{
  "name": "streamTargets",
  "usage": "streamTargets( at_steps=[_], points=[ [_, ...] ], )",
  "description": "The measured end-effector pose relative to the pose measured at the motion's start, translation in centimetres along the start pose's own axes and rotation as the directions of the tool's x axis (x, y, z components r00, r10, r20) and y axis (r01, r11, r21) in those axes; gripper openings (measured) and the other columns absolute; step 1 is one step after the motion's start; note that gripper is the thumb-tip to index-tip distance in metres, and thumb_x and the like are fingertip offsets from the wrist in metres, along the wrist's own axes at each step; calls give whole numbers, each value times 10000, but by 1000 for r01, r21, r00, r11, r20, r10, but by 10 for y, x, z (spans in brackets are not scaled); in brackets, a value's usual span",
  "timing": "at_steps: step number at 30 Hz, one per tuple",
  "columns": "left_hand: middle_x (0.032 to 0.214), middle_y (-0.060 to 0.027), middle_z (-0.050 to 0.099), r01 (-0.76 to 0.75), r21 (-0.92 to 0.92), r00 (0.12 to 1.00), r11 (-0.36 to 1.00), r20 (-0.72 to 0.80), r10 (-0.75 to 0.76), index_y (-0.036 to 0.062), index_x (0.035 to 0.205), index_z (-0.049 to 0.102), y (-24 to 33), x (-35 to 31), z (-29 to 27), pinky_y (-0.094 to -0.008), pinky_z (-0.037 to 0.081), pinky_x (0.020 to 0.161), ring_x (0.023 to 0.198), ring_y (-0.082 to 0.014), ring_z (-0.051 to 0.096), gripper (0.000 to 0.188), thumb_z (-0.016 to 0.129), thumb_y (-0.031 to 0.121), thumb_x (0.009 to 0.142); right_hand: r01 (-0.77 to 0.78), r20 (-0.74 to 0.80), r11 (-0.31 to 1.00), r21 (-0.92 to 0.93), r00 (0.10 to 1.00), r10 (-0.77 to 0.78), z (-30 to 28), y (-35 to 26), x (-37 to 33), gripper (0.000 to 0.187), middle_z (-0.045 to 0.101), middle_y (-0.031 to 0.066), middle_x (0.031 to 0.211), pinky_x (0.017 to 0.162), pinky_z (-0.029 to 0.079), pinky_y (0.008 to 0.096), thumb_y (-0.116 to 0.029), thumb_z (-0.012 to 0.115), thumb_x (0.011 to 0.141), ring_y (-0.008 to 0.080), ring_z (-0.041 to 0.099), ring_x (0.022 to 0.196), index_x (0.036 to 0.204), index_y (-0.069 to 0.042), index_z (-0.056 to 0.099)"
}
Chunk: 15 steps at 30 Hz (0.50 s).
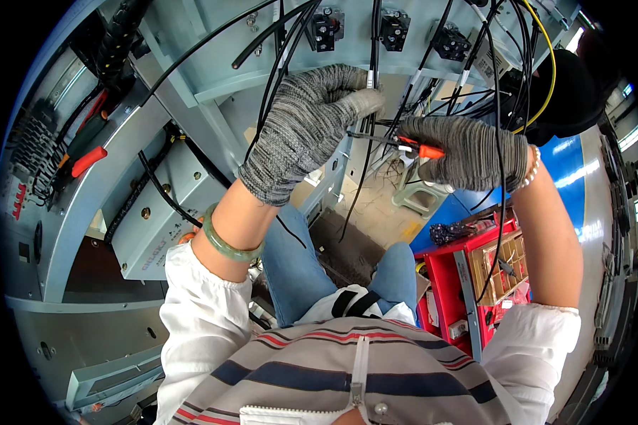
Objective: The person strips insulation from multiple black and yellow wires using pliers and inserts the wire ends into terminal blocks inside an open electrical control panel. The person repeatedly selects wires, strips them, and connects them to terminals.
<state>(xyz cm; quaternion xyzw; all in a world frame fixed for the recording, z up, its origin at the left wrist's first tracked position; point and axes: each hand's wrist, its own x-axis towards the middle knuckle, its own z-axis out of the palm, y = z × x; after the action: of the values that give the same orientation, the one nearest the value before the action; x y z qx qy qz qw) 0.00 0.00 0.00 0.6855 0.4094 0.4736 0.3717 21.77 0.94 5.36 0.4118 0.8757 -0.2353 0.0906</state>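
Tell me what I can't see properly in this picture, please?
Head view:
- Inside of the left hand: hidden by its curled fingers.
- Ends of the orange-handled pliers' handles: covered by the right hand.
- Tops of the black cables: cut off by the upper edge.
- Part of the green stool: behind the right hand.

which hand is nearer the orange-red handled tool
Right. The right hand holds the orange-red handled tool; the left hand is left of the handle, near the tool's tip, and appears to pinch black cables.
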Motion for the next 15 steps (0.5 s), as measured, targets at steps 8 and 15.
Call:
streamTargets(
  at_steps=[8,15],
  points=[
    [875,-104,669,3,-45,1000,999,-2,-3,5,1052,620,-2,1,5,-264,482,750,847,-151,617,289,596,213,854,154,-86,988,2,984,-154,-4,12,4,538,611,173,975,799,468,364,-269,648,724,281,589,873,1169,-3,506],
    [868,-95,670,20,-30,1000,999,-9,-21,8,1031,625,0,1,5,-256,481,740,840,-140,620,274,603,212,849,147,-99,989,-12,984,-147,-9,4,2,534,627,158,919,756,484,350,-270,663,713,245,596,815,1154,-5,518]
  ],
)
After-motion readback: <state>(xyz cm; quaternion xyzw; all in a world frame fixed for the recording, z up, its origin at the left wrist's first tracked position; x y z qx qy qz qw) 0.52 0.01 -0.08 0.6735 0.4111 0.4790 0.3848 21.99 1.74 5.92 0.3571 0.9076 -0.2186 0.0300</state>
